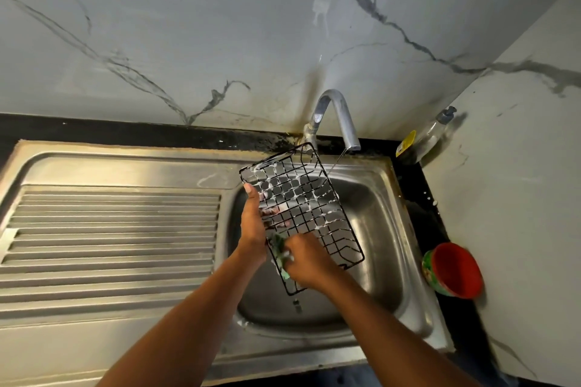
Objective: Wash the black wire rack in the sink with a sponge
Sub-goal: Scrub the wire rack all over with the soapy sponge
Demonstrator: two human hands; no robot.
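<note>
The black wire rack [306,198] is held tilted above the steel sink basin [371,229], with white soap foam on its grid. My left hand [253,223] grips the rack's left edge, thumb on top and fingers showing through the wires. My right hand [306,264] holds a green sponge [279,253] pressed against the rack's lower left corner. A thin stream of water runs from the chrome tap [338,116] past the rack's upper right corner.
A ribbed steel drainboard [113,239] lies left of the basin. At the right, on the black counter, stand a red-lined cup [454,270] and a dish soap bottle [427,138] in the corner. Marble walls close the back and right side.
</note>
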